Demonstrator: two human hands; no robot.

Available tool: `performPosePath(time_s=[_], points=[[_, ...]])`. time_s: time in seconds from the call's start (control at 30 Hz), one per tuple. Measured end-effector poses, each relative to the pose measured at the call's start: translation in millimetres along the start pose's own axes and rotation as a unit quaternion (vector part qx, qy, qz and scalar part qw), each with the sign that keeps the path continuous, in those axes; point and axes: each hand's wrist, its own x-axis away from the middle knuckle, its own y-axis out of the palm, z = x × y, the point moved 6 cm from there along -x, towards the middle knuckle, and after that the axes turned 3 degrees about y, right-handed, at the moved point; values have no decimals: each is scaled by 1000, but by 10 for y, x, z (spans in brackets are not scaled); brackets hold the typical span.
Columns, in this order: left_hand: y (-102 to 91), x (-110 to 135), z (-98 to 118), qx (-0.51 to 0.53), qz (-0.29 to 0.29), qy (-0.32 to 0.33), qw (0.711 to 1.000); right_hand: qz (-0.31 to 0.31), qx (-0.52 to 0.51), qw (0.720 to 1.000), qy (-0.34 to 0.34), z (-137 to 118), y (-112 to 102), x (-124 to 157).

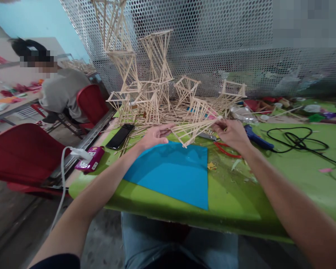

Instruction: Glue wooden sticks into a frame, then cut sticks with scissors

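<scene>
My right hand (pixel 233 135) pinches one end of a small frame of thin wooden sticks (pixel 195 130), whose sticks are joined at the corners. The frame is held tilted above the far part of a blue sheet (pixel 173 173). At the frame's left corner is my left hand (pixel 156 136), its fingers stretched out and apart; whether the fingertips touch the wood I cannot tell. Beneath and beside my right hand lie red-handled scissors (pixel 226 150) and a blue glue gun (pixel 258 139).
Behind my hands stand several stick towers (pixel 156 56) among a heap of loose sticks. On the left are a black phone (pixel 120 136) and a purple power strip (pixel 91 160). A black cable (pixel 299 142) coils on the right. Another person (pixel 65 87) sits at far left.
</scene>
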Motion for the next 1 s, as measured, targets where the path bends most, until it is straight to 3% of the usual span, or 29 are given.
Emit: performPosePath(time_s=[0.03,0.1,0.17,0.23,0.27,0.37,0.5,0.7,1.0], points=[[-10,-7,23,-10,12,12,1000,-13,12,1000,7,-3,-30,-3],[-29,-11,60,-29,34,27,999,-101,19,995,0,-55,-52,10],[-39,-9,75,-45,54,28,997,-279,-27,959,-47,-209,11,114],[-35,-7,65,-59,70,22,996,-381,-95,917,-73,-421,33,247],[-26,-8,54,-65,77,20,995,-360,-112,922,-82,-539,14,269],[19,-8,12,-87,100,17,991,-206,-156,962,-85,-901,12,324],[109,15,35,-158,143,8,977,-86,-199,972,-94,-1276,181,490],[272,56,212,-275,147,-5,950,-37,-204,974,-90,-1356,277,557],[336,55,301,-312,143,-2,939,2,-122,980,-159,-1302,318,536]])
